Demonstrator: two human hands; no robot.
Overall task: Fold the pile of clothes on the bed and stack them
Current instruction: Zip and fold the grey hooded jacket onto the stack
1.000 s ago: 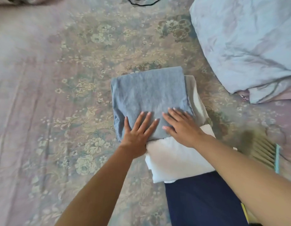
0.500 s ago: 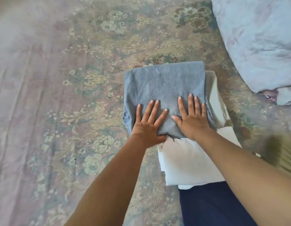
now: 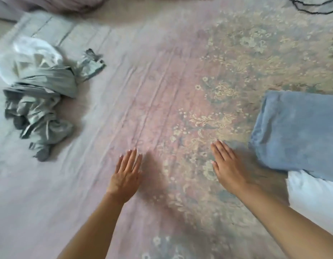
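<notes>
Here, two flat hands (image 3: 176,171), two folded clothes (image 3: 300,144)

Open bedsheet (image 3: 143,109) between crumpled clothes (image 3: 40,94) left, folded stack (image 3: 300,131) right

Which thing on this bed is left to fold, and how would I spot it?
Look along the pink floral bedspread to its far left side. There lies a crumpled heap of grey-green and white clothes, loose and twisted, unlike the folded blue cloth stacked flat on the right.
</notes>
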